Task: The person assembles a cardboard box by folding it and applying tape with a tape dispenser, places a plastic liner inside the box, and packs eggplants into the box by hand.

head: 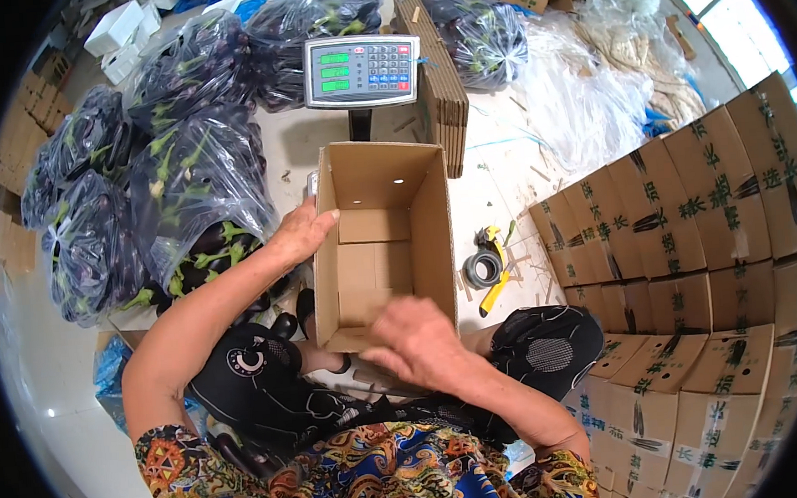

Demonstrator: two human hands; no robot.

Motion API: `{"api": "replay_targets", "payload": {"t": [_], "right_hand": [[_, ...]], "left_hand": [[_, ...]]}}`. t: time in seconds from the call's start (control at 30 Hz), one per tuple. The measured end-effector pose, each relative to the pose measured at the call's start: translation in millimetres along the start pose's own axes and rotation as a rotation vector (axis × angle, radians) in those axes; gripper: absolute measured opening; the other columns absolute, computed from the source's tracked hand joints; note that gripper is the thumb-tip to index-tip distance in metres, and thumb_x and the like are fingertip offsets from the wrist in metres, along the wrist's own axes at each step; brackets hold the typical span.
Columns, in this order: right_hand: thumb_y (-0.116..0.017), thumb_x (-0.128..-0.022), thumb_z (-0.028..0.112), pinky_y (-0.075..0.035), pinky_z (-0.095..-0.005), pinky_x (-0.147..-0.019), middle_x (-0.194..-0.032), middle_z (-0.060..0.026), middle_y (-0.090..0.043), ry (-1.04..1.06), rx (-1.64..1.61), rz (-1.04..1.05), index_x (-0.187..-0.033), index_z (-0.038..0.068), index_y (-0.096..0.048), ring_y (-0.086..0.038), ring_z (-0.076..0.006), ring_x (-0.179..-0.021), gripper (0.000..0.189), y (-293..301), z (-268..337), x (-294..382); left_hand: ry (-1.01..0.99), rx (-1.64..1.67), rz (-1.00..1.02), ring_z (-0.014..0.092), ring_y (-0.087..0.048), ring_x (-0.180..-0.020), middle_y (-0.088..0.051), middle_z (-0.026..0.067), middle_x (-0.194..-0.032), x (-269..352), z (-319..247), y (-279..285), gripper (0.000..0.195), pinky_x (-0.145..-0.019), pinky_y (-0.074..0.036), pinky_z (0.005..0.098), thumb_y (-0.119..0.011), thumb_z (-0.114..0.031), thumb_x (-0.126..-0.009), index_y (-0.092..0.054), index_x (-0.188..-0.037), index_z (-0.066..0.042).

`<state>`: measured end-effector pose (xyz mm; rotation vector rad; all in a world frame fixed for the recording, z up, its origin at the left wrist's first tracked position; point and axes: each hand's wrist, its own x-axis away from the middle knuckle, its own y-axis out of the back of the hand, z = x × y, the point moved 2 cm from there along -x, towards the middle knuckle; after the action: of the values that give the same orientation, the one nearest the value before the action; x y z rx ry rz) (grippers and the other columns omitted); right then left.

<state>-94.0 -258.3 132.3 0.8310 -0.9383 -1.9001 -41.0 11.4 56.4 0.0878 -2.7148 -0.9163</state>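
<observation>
An open cardboard box [431, 247] stands in front of me, its inside bare to the bottom flaps. My left hand [304, 231] grips its left wall, the thumb over the rim. My right hand [414, 340], blurred, is at the near rim with its fingers partly spread; whether it touches the cardboard I cannot tell. Beyond the box rises a digital scale's display [362, 72] with green readouts. To the left, a clear plastic bag of eggplants [196, 186] lies open towards me, with purple eggplants [213, 243] and green stems showing.
More bagged eggplants [90, 247] lie at the left. Flattened cardboard sheets [440, 89] stand behind the box. On the floor at the right are a tape roll [483, 269] and a yellow-handled tool [494, 296]. Printed cartons [663, 212] are stacked at the far right, near loose plastic sheeting [574, 94].
</observation>
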Motion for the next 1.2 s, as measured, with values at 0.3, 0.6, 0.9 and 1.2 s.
{"api": "replay_targets", "payload": {"t": [0.3,0.6,0.9,1.2], "right_hand": [[-0.058,-0.093,0.038,-0.049,-0.0307,-0.076,-0.096,-0.014,-0.065,-0.938,-0.727,-0.448,-0.113,-0.008,-0.057,-0.061,-0.0186,-0.086,0.05,1,-172,-32],[-0.048,-0.096,0.048,-0.048,-0.0329,-0.087,-0.113,-0.0134,-0.064,-1.093,-0.987,-0.328,-0.119,-0.003,-0.058,-0.061,-0.0206,-0.101,0.057,-7,-210,11],[-0.048,-0.094,0.044,-0.04,-0.0314,-0.096,-0.116,-0.0172,-0.058,-1.147,-0.508,-0.487,-0.122,-0.004,-0.053,-0.054,-0.0238,-0.107,0.055,-147,-291,-28],[-0.058,-0.093,0.017,-0.049,-0.0329,-0.067,-0.072,-0.0133,-0.062,-0.835,-0.345,-0.794,-0.089,0.003,-0.064,-0.061,-0.0229,-0.064,0.016,-80,-209,-6]], "left_hand": [[0.046,0.787,0.25,0.024,-0.064,-0.098,-0.064,0.0142,-0.113,-8,12,5,0.045,-0.084,-0.052,0.0368,-0.054,-0.032,-0.095,-0.054,-0.126,0.001],[0.182,0.18,-0.39,0.048,-0.053,-0.105,-0.056,0.0324,-0.112,5,114,-53,0.061,-0.092,-0.041,0.0473,-0.035,-0.052,-0.097,-0.047,-0.118,0.003],[0.526,1.101,-0.118,0.028,-0.061,-0.103,-0.062,0.0151,-0.111,-12,82,-143,0.065,-0.09,-0.048,0.0397,-0.028,-0.059,-0.098,-0.05,-0.124,-0.003],[0.521,1.161,0.023,0.024,-0.051,-0.12,-0.054,0.0105,-0.132,8,120,-136,0.072,-0.101,-0.042,0.0351,-0.026,-0.061,-0.098,-0.042,-0.139,-0.004]]}}
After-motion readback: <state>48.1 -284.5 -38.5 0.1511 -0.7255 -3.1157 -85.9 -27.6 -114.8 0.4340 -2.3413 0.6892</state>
